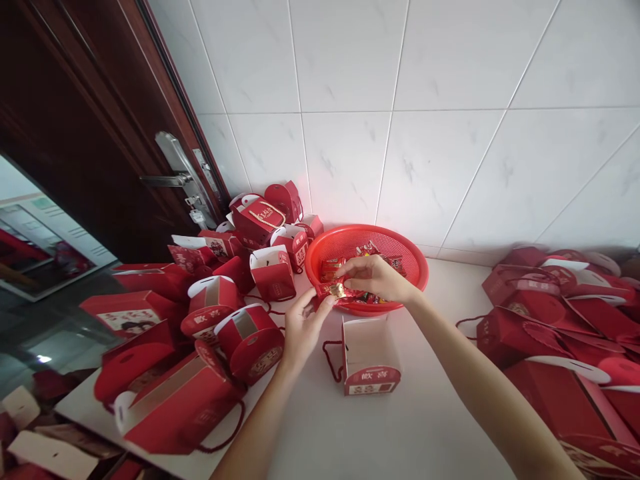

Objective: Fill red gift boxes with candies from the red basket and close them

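Indoors, at a white tabletop set against a pale tiled wall, a person's bare hands meet over a small, glossy red-and-gold wrapped packet at the near left edge of a round, perforated red plastic basket. The left hand pinches one end of the packet between thumb and fingers. The right hand arches over the other end, fingers bent; whether they grip it or only hover cannot be told. Just in front of the basket stands an open-topped red cardboard box with a pale interior, its dark red cord looped at the left side. More red boxes crowd the left and right.

The packet looks light, its wrapper thin, crinkly and probably slick; a fingertip hold on the ends would likely suit it best, sparing whatever is inside a squeeze.

Fingers cover parts of the packet, its contents are unseen, and contact with the basket rim is unclear. The right hand hides some of the wrapped pieces in the basket. Both forearms and the outermost boxes are cut off by the frame.
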{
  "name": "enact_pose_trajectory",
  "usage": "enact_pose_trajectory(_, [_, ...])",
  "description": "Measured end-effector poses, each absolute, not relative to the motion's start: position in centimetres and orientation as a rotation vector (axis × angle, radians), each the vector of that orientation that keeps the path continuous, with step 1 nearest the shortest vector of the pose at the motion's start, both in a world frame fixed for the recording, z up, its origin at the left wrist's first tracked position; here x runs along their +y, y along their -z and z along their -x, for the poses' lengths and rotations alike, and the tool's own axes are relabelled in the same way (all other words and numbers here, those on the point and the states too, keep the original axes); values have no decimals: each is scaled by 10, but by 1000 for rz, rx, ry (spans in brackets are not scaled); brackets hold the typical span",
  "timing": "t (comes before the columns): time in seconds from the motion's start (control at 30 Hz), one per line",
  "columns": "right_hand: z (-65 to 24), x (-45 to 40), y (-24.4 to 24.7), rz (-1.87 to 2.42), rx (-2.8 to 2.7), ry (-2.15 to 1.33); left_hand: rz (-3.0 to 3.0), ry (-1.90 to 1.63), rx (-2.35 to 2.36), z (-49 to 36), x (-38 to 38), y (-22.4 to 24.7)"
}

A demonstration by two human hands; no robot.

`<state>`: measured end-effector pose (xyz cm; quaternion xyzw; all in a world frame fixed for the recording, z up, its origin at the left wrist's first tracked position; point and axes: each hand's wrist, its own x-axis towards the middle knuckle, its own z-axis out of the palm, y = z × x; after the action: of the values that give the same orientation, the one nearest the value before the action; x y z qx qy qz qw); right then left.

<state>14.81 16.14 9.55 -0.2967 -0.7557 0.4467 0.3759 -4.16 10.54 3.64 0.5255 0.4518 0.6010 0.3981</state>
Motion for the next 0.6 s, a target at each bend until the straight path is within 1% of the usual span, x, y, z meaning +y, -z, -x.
enact_pose_trajectory(0.07, [-153,167,-95,830,-1966,-1093,-1370,-1502,1115,41,105,-38])
enact_pose_trajectory(0.2, [-169,184,-89,1344,-2208,-769,-1352,-1531,1128,42,105,-38])
enact_pose_trajectory(0.27, [-175,190,-85,1470,-2336,-790,-1359,-1530,1134,42,105,-38])
enact_pose_trajectory(0.4, [-177,190,-77,1565,-2534,-925,-1389,-1524,1134,43,104,-37])
enact_pose_trajectory(0.6, [-172,191,-68,1771,-2522,-829,-1377,-1530,1143,43,105,-37])
